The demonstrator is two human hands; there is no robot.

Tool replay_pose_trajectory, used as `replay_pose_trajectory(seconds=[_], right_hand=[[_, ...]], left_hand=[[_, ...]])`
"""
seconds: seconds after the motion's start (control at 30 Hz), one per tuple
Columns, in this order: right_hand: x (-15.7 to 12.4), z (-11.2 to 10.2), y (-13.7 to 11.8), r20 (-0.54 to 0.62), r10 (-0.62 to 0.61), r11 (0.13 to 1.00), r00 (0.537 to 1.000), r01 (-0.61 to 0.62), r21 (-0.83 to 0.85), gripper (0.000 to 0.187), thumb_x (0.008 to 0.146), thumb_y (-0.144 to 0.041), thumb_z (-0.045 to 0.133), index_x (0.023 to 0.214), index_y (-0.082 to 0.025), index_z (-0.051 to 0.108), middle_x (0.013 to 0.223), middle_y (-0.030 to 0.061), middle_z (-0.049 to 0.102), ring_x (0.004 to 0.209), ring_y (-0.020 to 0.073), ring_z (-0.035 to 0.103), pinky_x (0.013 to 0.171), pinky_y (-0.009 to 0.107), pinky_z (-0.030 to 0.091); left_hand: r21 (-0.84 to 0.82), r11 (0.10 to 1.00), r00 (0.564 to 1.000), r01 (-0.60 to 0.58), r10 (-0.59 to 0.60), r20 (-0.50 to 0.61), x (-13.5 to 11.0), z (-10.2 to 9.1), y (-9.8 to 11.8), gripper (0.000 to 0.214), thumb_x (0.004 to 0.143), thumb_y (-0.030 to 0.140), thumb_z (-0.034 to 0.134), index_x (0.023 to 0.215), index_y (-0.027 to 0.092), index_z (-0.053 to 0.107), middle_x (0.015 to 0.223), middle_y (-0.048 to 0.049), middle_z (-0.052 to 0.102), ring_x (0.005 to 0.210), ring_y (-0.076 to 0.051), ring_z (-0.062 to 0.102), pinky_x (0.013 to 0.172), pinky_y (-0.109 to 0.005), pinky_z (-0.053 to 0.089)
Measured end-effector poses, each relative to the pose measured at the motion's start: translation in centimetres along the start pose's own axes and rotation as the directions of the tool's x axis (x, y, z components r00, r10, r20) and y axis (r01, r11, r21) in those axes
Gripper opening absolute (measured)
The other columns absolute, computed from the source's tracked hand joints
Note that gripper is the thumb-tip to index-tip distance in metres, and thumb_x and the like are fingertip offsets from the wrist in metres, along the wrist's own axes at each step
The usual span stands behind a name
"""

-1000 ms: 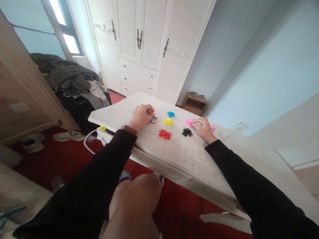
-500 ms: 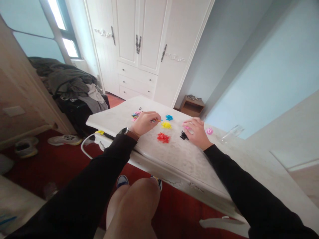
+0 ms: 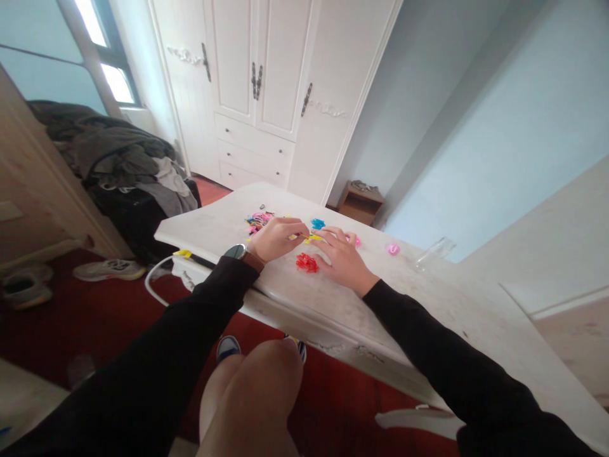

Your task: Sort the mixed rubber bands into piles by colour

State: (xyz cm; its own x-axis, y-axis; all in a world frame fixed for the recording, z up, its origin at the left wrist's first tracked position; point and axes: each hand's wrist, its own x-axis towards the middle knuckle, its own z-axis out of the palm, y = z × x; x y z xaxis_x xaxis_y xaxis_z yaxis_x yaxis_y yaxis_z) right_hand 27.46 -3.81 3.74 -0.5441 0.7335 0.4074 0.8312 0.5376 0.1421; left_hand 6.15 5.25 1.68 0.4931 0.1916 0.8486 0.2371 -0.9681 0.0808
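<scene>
One thin band (image 3: 305, 236) seems pinched in the left hand (image 3: 280, 239), the right hand (image 3: 346, 259) spread beside red pieces (image 3: 307, 263).

Left hand (image 3: 280, 240) curls, fingers (image 3: 295, 228) pinched — right hand (image 3: 346, 261) faces it, palm down, thumb (image 3: 326, 266) held apart.

Table (image 3: 404, 311): white top, faint grey mottling, edge rounded. On it, left side: mixed pile (image 3: 259, 219), small dark ring (image 3: 262, 206) just beyond. Middle: blue pile (image 3: 318, 223) farthest, yellow pile (image 3: 314, 237) next, partly hidden, red pile (image 3: 307, 263) nearest. Right: pink pile (image 3: 358, 242), partly hidden, then separate pink clump (image 3: 392, 249), then clear container (image 3: 435, 252) near the far edge.
</scene>
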Motion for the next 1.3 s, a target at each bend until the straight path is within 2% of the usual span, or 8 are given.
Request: replay_pose_trajectory(seconds=[0.17, 0.27, 0.57, 0.67, 0.83, 1.07, 1.3], right_hand=[[0.3, 0.4, 0.3, -0.159, 0.116, 0.992, 0.98, -0.106, 0.072, 0.021, 0.103, -0.029, 0.054, 0.113, -0.026, 0.072, 0.128, 0.007, 0.072, 0.122, 0.0285, 0.054, 0.096, 0.047, 0.031], [0.9, 0.7, 0.5, -0.224, 0.186, 0.981, 0.957, -0.167, 0.099, 0.017, 0.1, -0.031, 0.06, 0.11, -0.027, 0.073, 0.122, 0.0068, 0.073, 0.118, 0.0287, 0.055, 0.094, 0.046, 0.032], [1.8, 1.4, 0.3, -0.223, 0.202, 0.977, 0.954, -0.181, 0.113, 0.02, 0.102, -0.032, 0.059, 0.092, -0.026, 0.075, 0.118, 0.0064, 0.072, 0.116, 0.0287, 0.053, 0.091, 0.046, 0.031], [1.7, 1.2, 0.4, -0.245, 0.226, 0.971, 0.943, -0.198, 0.135, 0.017, 0.101, -0.03, 0.059, 0.092, -0.025, 0.074, 0.114, 0.0055, 0.073, 0.113, 0.0274, 0.055, 0.091, 0.046, 0.031], [1.4, 1.0, 0.6, -0.28, 0.25, 0.964, 0.927, -0.212, 0.16, 0.015, 0.1, -0.028, 0.061, 0.092, -0.025, 0.073, 0.109, 0.005, 0.073, 0.11, 0.0268, 0.056, 0.09, 0.046, 0.031], [1.5, 1.2, 0.6, -0.271, 0.248, 0.964, 0.93, -0.211, 0.159, 0.016, 0.1, -0.029, 0.061, 0.091, -0.025, 0.073, 0.11, 0.0058, 0.073, 0.11, 0.0277, 0.055, 0.089, 0.046, 0.031], [1.5, 1.2, 0.6, -0.257, 0.258, 0.962, 0.931, -0.222, 0.161, 0.016, 0.099, -0.03, 0.061, 0.091, -0.026, 0.074, 0.109, 0.0064, 0.073, 0.11, 0.0285, 0.055, 0.089, 0.046, 0.032]], left_hand=[[-0.002, 0.999, 0.998, 0.053, -0.053, 0.029, 0.0, 0.0, 0.1, 0.017, 0.094, 0.014, 0.058, 0.084, 0.018, 0.071, 0.08, -0.0022, 0.073, 0.071, -0.013, 0.066, 0.068, -0.023, 0.048], [-0.018, 0.996, 0.994, 0.092, -0.091, 0.057, 0.0, 0.0, 0.2, 0.018, 0.094, 0.017, 0.057, 0.084, 0.019, 0.071, 0.081, -0.0033, 0.074, 0.073, -0.014, 0.067, 0.071, -0.023, 0.049], [-0.07, 0.993, 0.995, 0.097, -0.094, 0.045, 0.1, 0.1, 0.3, 0.016, 0.094, 0.016, 0.06, 0.083, 0.017, 0.071, 0.08, -0.003, 0.073, 0.071, -0.012, 0.066, 0.069, -0.022, 0.048], [-0.08, 0.984, 0.987, 0.157, -0.154, 0.035, 0.1, 0.1, 0.0, 0.012, 0.091, 0.014, 0.063, 0.083, 0.016, 0.071, 0.079, -0.0025, 0.072, 0.069, -0.012, 0.065, 0.068, -0.021, 0.048], [-0.07, 0.963, 0.964, 0.261, -0.256, 0.079, 0.0, 0.2, -0.2, 0.007, 0.087, 0.012, 0.068, 0.086, 0.015, 0.074, 0.084, -0.004, 0.073, 0.063, -0.01, 0.063, 0.065, -0.022, 0.047], [-0.102, 0.971, 0.974, 0.215, -0.206, 0.093, 0.0, 0.2, -0.2, 0.014, 0.09, 0.013, 0.066, 0.089, 0.016, 0.079, 0.086, -0.0073, 0.076, 0.074, -0.015, 0.068, 0.07, -0.025, 0.05], [-0.125, 0.97, 0.976, 0.207, -0.197, 0.092, 0.1, 0.2, -0.1, 0.018, 0.092, 0.014, 0.062, 0.086, 0.018, 0.08, 0.087, -0.0065, 0.076, 0.077, -0.015, 0.071, 0.075, -0.026, 0.052]])
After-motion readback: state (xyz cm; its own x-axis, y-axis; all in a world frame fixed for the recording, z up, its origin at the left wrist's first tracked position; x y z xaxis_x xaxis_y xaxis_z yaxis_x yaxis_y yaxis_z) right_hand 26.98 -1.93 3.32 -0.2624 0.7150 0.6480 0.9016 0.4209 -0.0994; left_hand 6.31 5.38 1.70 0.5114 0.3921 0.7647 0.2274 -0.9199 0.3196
